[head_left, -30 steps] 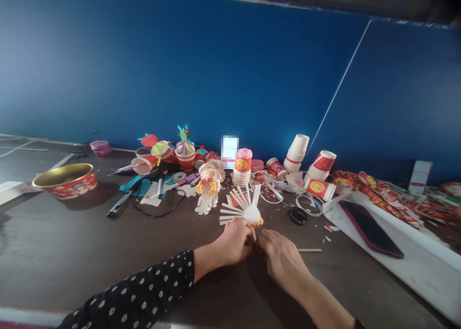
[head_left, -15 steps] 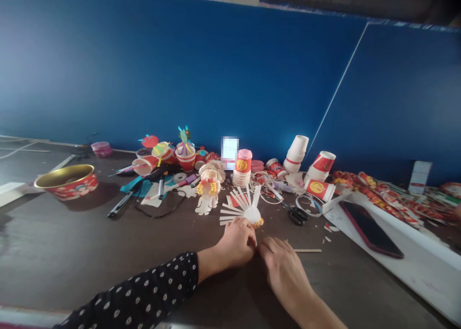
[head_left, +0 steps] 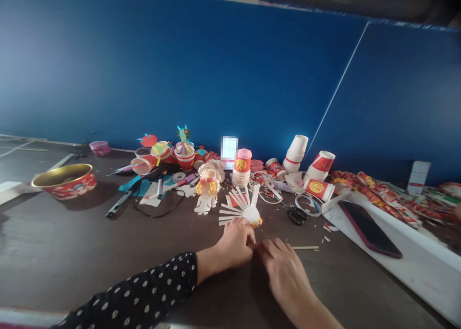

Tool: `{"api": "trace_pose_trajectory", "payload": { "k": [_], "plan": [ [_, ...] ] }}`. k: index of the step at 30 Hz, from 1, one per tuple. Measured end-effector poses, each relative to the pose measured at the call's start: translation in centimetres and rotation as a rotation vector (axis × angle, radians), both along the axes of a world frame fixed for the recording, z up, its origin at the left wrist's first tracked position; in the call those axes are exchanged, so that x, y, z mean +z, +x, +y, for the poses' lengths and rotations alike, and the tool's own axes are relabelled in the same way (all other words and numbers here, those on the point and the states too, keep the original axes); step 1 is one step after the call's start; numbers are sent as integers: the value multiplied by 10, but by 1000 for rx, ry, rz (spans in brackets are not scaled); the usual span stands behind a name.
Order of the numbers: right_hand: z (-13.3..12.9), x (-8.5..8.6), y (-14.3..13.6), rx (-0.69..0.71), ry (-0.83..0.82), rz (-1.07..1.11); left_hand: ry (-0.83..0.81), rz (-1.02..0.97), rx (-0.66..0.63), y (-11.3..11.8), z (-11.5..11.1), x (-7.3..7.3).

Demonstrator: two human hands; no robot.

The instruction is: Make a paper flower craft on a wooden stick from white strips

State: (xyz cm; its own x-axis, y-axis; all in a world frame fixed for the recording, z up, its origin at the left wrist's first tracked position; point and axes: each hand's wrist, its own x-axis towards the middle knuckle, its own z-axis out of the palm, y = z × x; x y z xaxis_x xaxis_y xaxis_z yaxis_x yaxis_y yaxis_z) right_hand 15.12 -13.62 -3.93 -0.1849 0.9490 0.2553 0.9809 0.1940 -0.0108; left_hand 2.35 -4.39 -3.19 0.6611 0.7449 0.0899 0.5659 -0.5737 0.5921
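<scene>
Splayed, strip-cut paper cup [head_left: 243, 209] lies on the dark tabletop [head_left: 72, 252], just beyond the left hand [head_left: 236, 242], the nearer hand; one near strip [head_left: 254, 235] runs from its base toward the person, long axis pointing between both hands; left fingers curled narrow beside that strip, pinch unconfirmed; right hand [head_left: 283, 261] adjacent, fingers bent together, grip hidden; cannot tell.

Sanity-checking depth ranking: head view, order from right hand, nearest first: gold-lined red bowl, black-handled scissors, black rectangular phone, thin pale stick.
1. Thin pale stick: immediately right of the right hand.
2. Black-handled scissors: beyond the hand, slightly right.
3. Black rectangular phone: farther right, on the white tray.
4. Gold-lined red bowl: far left.
</scene>
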Motion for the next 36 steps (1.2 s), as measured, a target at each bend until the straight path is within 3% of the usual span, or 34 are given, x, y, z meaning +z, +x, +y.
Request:
{"api": "trace_pose_trajectory", "payload": {
  "k": [7,21,36],
  "plan": [
    [0,7,-3,-60,-72,-56,5,-50,-45,-3,6,0],
    [6,6,2,-63,-113,-99,-6,-105,-26,-5,14,1],
    [14,9,3,-71,-56,-131,62,-133,-123,-4,13,1]
  ]
}}
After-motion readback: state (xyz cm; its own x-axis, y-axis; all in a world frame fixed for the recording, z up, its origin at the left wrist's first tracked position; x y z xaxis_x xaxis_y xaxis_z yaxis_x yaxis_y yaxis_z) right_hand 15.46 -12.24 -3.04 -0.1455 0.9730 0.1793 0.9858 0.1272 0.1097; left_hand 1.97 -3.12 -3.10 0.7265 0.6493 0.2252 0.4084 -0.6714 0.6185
